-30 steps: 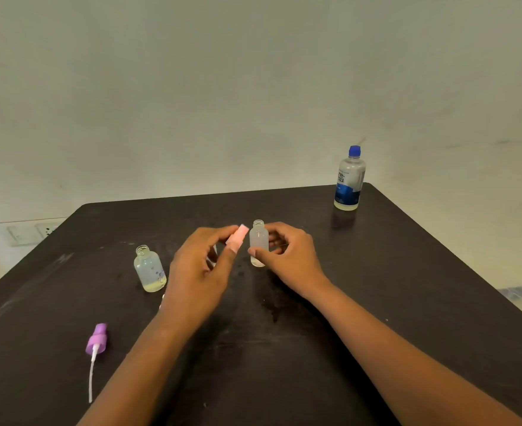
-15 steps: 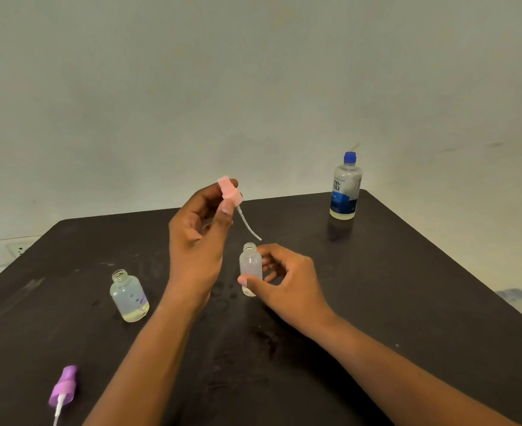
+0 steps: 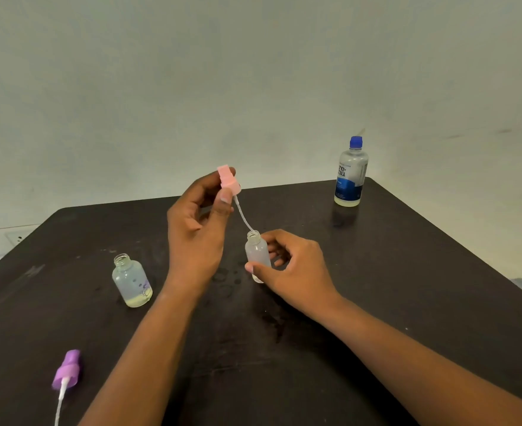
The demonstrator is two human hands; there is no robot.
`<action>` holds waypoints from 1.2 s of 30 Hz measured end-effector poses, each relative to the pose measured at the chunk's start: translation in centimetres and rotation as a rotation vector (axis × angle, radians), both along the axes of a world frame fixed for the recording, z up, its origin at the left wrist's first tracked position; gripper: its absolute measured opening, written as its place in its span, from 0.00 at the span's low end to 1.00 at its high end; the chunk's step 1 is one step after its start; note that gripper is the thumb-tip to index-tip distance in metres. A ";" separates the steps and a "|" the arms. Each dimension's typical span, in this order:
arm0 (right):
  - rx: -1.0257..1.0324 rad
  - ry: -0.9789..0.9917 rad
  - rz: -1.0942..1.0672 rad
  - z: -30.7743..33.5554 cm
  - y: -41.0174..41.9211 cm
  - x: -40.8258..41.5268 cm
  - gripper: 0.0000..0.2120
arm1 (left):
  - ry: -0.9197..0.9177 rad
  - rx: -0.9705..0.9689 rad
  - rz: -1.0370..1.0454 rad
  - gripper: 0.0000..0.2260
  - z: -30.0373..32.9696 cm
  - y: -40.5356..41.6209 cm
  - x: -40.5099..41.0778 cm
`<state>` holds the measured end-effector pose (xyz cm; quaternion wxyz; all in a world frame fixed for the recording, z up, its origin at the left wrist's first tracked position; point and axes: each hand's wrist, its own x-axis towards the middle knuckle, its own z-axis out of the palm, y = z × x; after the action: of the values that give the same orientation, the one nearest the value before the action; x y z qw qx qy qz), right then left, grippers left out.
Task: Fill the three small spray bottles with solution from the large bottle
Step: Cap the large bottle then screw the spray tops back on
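The left hand pinched a pink plastic spray cap between thumb and fingertips, raised above the dark desk, with its thin white dip tube slanting down so that the tip sat at the open neck of a small frosted plastic spray bottle. The right hand held that bottle near the middle of the desk, thumb and fingers curled round its lower body.

Whether the cap was coming off or going on could not be told from this moment alone. Either way, the step looked best done by keeping the bottle upright and steady, and moving the cap along the line of the neck so the bendy tube neither snagged on the rim nor flicked drops onto the desk. The light bottle would likely tip if the grip loosened.

By count, two small bottles were in view: the held one, and a clear round one standing uncapped to the left with a little yellowish liquid at its bottom. A third was not visible. There were two spray caps: the pink one and a purple one lying at the near left. One large clear bottle with a blue cap and label stood capped at the far right.
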<state>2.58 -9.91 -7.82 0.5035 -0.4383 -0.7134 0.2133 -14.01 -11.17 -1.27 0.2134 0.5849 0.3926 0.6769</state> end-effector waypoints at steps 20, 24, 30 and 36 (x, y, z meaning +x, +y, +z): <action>0.125 -0.022 -0.064 0.6 0.2 0.2 0.18 | 0.193 -0.131 -0.085 0.04 -1.3 0.3 -0.3; 0.130 -0.017 -0.068 0.7 0.1 0.3 0.18 | 0.217 -0.145 -0.056 0.06 -1.7 0.4 -0.2; 0.134 -0.023 -0.075 0.7 -0.2 0.3 0.17 | 0.212 -0.147 -0.039 0.06 -1.9 0.3 0.2; 0.130 -0.009 -0.070 0.8 -0.2 0.3 0.17 | 0.194 -0.132 -0.043 0.09 -1.8 0.3 0.3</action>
<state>2.84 -10.08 -7.04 0.5349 -0.4300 -0.7123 0.1470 -13.71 -10.91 -3.08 0.2269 0.6405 0.4424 0.5853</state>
